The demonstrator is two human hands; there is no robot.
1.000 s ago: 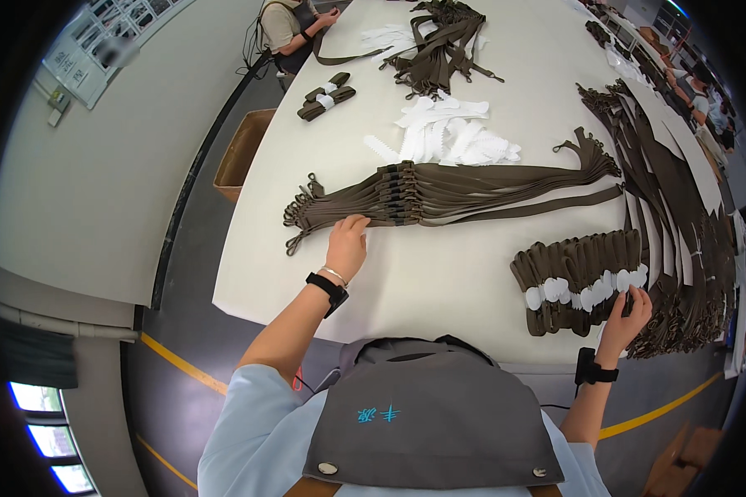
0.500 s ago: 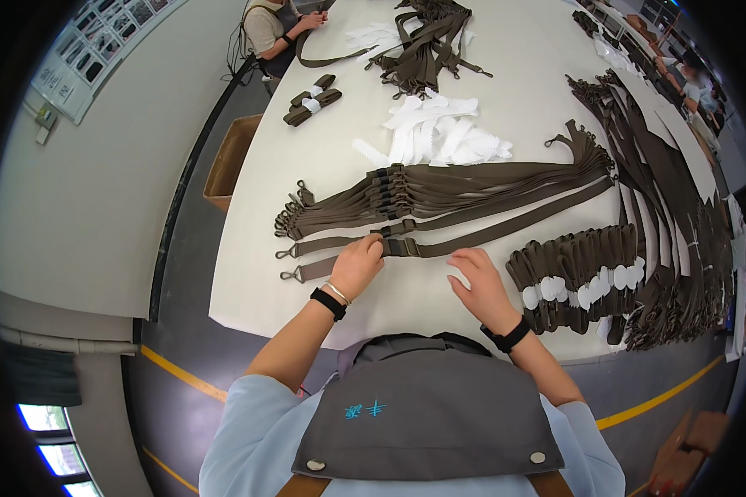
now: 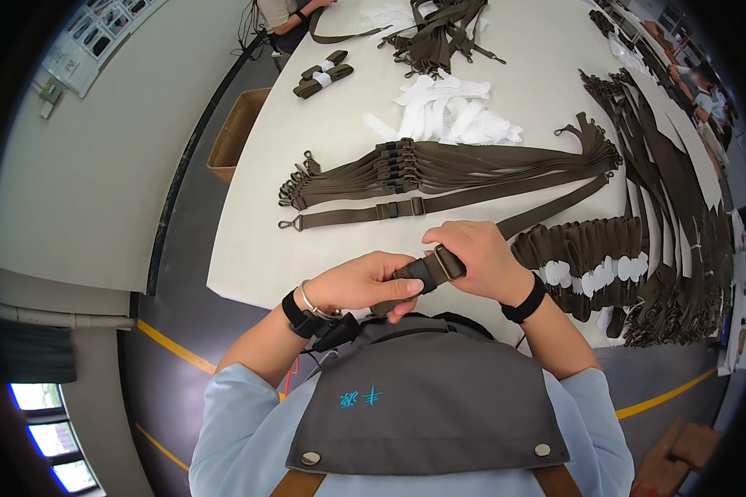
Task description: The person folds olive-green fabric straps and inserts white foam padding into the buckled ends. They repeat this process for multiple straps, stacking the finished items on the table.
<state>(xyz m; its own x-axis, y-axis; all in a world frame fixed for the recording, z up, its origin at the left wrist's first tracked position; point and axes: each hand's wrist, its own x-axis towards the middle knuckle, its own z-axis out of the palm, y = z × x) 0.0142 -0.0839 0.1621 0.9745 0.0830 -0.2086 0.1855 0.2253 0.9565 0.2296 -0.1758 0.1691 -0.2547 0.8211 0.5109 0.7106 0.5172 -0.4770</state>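
A dark brown webbing strap point(image 3: 547, 207) is lifted off the table's near side, its far end still lying at the right. My left hand point(image 3: 365, 282) pinches it just left of a black keeper and a metal slide buckle point(image 3: 448, 263). On the buckle's other side my right hand point(image 3: 485, 261) is closed round the webbing. Beyond my hands lies a single strap point(image 3: 340, 217) with a snap hook at its left end. Behind that one, several like straps point(image 3: 489, 166) lie side by side, with hooks at the left.
White paper bands point(image 3: 452, 112) are heaped behind the straps. Bundled straps with white bands point(image 3: 593, 273) stand at the right, beside a large pile of long straps point(image 3: 680, 215). Two banded bundles point(image 3: 323, 76) lie far left. A person point(image 3: 286, 16) works at the far left edge.
Both hands have drawn the nearest strap off the table toward me. My right hand, apart from it before, now grips it by the buckle.
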